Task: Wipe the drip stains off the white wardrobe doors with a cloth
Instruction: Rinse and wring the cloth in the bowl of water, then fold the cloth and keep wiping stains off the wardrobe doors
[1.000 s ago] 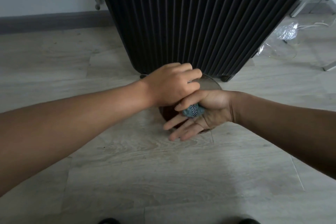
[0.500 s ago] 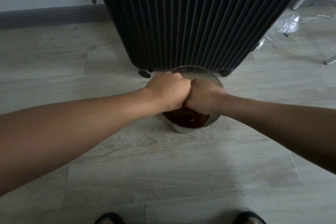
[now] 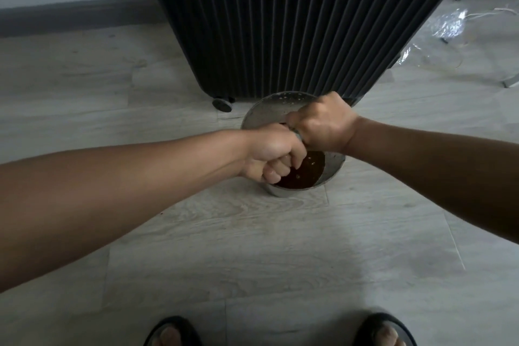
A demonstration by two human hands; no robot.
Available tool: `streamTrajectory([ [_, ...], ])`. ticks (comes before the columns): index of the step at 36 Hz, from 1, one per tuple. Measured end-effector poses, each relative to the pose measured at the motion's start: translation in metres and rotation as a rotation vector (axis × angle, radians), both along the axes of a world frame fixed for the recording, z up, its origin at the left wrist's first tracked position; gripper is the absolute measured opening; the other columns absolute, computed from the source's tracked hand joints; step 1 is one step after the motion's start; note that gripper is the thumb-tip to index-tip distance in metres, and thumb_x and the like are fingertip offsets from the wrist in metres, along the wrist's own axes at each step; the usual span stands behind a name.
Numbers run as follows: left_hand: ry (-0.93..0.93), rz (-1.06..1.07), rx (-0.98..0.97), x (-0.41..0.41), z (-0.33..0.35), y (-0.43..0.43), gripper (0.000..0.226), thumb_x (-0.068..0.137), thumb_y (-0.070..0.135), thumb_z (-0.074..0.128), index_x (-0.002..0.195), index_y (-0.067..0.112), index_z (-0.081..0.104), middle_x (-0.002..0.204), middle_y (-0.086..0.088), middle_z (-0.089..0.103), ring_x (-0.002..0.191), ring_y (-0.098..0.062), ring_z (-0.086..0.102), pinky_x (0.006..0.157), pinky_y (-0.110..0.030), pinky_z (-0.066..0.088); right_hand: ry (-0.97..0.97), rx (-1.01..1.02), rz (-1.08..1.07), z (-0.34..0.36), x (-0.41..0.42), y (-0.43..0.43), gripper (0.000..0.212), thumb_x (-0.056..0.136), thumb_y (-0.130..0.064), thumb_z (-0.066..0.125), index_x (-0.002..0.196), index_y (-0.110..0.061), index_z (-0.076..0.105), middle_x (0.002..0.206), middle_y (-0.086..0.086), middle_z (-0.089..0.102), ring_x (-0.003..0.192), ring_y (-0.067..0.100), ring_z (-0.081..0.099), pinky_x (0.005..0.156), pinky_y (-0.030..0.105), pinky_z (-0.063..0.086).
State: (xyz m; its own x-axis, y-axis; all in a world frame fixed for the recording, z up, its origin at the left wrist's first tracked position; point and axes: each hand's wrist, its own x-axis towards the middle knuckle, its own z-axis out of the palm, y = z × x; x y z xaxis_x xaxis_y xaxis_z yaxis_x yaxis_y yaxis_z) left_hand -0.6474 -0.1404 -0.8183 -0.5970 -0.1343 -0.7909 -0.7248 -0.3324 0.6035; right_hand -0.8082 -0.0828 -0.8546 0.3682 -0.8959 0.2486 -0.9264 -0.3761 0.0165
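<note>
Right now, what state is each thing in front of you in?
Metal bowl: on the floor, holding dark brown liquid, droplets on its wall.
Left hand: clenched round the cloth.
Right hand: clenched round the cloth.
Cloth: nearly hidden between both hands, above the bowl.
Black suitcase: upright behind the bowl.

The right hand (image 3: 323, 123), seen open with the cloth (image 3: 297, 136) in its palm a second ago, has been closed into a fist and shifted up and right over the bowl (image 3: 269, 108). The left hand (image 3: 273, 154) has been turned so its curled fingers face up, lower in the frame. The cloth is now almost hidden, gripped between both fists, with perhaps a grey sliver left showing.
</note>
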Motion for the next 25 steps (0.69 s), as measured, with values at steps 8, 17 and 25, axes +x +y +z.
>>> streamTrajectory([
  [8, -0.046, -0.063, -0.073, 0.007, -0.015, -0.017, 0.035, 0.09, -0.008, 0.055, 0.071, 0.019, 0.042, 0.052, 0.003, 0.031, 0.04, -0.008, 0.025, 0.039, -0.021, 0.018, 0.108, 0.364, -0.183, 0.009, 0.021, -0.005, 0.03, 0.095, -0.04, 0.049, 0.104, -0.018, 0.068, 0.091, 0.002, 0.07, 0.082, 0.028, 0.068, 0.063, 0.034, 0.045],
  [17, 0.01, 0.241, -0.124, 0.014, 0.063, 0.015, 0.025, 0.095, 0.019, 0.067, 0.12, 0.02, 0.062, 0.097, -0.001, 0.071, 0.09, -0.015, 0.066, 0.067, -0.029, 0.051, -0.68, 0.856, -0.789, 0.097, 0.036, 0.019, 0.03, 0.085, -0.015, 0.071, 0.105, -0.023, 0.05, 0.096, -0.001, 0.06, 0.091, 0.021, 0.058, 0.071, 0.032, 0.043],
  [25, 0.227, 0.764, 0.167, 0.085, 0.28, 0.056, 0.028, 0.1, 0.013, 0.06, 0.127, 0.006, 0.062, 0.11, -0.009, 0.073, 0.102, -0.024, 0.07, 0.079, -0.036, 0.054, -1.242, 1.001, -0.687, 0.337, 0.068, 0.052, 0.043, 0.078, -0.017, 0.085, 0.115, -0.024, 0.064, 0.11, 0.003, 0.068, 0.098, 0.022, 0.067, 0.075, 0.035, 0.062],
])
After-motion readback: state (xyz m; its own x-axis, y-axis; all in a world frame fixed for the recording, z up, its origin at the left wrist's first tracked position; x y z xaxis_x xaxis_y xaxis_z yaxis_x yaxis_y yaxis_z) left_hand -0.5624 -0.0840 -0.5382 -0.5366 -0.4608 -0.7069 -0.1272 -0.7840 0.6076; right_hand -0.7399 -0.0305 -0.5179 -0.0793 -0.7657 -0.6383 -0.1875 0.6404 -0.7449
